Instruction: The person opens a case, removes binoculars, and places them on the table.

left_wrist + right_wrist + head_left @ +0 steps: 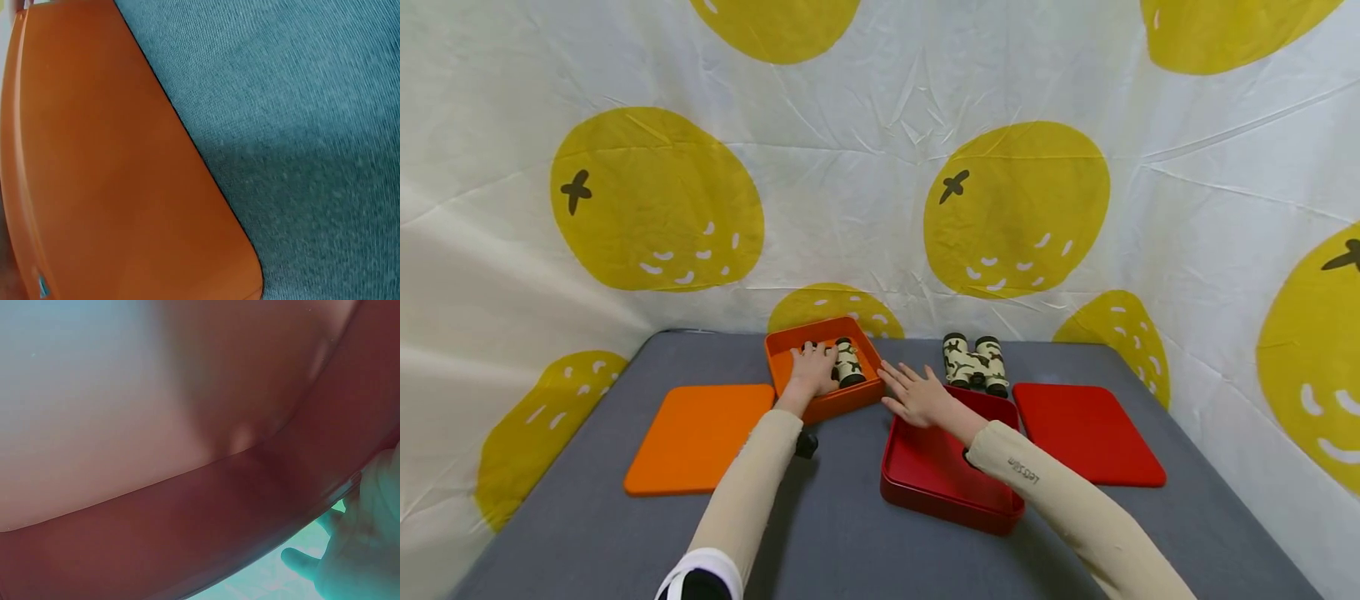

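My left hand (808, 371) is inside the orange box (835, 408), over the near-left barrel of camouflage-patterned binoculars (847, 363). Its fingers hold that barrel and hide most of it; the other barrel shows to the right of the hand. My right hand (917, 396) reaches across the far-left corner of the red box (940, 508), fingers spread and nothing in its grasp. Its fingertips come right up to the orange box's right side. In the right wrist view, the fingers (300, 562) extend past the red box's rim.
An orange lid (692, 442) lies flat at the left, and a red lid (1090, 433) at the right. Behind the red box sits a second pair of camouflage binoculars (976, 364). A white curtain (850, 200) with yellow fruit prints surrounds the grey table (835, 517).
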Action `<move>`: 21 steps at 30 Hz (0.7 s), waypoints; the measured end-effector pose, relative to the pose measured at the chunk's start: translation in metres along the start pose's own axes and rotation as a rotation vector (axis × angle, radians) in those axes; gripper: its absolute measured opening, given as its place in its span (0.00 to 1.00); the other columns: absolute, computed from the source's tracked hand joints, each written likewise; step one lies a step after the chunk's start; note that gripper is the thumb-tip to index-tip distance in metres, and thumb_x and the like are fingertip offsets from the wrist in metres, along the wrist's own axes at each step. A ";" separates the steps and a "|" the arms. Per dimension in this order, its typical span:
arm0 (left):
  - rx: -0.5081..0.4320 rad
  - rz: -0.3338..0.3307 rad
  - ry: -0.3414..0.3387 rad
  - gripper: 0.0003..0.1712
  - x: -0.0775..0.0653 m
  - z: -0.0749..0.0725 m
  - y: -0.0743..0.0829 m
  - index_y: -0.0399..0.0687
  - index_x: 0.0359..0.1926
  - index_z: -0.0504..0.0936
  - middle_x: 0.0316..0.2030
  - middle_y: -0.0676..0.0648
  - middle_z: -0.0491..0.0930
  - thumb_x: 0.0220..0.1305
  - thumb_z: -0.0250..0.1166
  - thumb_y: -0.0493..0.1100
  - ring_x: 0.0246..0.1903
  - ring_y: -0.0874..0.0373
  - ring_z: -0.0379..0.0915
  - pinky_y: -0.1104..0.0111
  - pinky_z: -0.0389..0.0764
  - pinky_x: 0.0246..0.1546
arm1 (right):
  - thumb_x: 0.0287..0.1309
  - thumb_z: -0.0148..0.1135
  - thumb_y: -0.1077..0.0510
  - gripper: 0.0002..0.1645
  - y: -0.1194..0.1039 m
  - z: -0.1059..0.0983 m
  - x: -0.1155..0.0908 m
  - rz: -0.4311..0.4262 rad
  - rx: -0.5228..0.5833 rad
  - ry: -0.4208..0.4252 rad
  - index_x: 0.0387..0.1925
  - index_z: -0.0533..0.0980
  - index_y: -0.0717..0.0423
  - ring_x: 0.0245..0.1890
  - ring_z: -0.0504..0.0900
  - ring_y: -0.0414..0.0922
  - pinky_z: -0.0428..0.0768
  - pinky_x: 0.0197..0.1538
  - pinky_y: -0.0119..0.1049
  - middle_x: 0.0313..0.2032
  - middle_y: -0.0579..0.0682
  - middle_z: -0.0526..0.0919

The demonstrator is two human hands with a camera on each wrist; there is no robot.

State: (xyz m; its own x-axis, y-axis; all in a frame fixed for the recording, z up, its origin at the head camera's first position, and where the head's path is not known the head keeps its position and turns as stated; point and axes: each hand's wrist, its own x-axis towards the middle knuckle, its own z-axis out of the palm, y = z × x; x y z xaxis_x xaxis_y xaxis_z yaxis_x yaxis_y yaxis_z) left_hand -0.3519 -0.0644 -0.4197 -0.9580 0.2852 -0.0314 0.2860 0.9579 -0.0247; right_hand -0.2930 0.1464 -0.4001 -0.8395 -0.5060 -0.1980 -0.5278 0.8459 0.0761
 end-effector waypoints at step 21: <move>0.000 0.062 0.152 0.28 -0.013 -0.017 -0.019 0.48 0.55 0.69 0.53 0.38 0.67 0.53 0.61 0.51 0.55 0.39 0.59 0.41 0.58 0.54 | 0.65 0.27 0.38 0.35 -0.003 -0.003 -0.004 -0.010 -0.005 0.016 0.69 0.42 0.47 0.70 0.43 0.48 0.43 0.66 0.58 0.70 0.44 0.39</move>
State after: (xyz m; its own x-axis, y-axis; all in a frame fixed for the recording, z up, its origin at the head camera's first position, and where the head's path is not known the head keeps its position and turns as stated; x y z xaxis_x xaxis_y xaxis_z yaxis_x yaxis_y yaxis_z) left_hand -0.3457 -0.0860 -0.4023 -0.9308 0.3456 0.1190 0.3448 0.9383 -0.0279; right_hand -0.2882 0.1450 -0.3965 -0.8359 -0.5173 -0.1835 -0.5371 0.8397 0.0795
